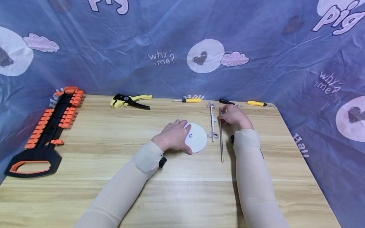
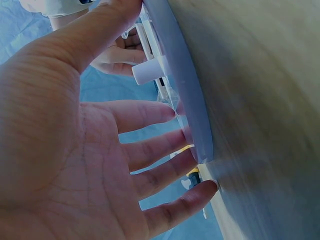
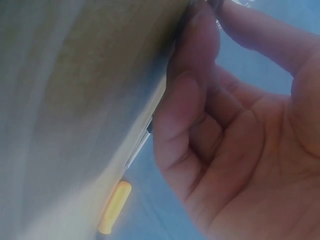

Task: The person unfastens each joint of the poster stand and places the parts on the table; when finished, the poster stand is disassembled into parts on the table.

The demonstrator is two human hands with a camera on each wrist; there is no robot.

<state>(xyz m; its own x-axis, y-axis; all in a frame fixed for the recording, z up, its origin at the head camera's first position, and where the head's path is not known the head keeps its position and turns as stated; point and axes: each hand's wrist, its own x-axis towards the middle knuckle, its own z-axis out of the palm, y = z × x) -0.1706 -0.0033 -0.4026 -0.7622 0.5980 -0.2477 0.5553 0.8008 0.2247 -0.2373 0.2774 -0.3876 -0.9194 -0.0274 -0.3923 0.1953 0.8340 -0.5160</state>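
Metal rod (image 1: 220, 136) lies on the surface (image 1: 114, 164), long axis running away from the person; right hand (image 1: 234, 116) pinches its far end, fingers curled. Left hand (image 1: 174, 136), fingers straight, rests on the white disc (image 1: 198, 139), just left of the rod.

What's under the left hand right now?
The left hand rests on a white round disc with a short peg, flat on the wooden table. The disc's left part is covered by the hand.
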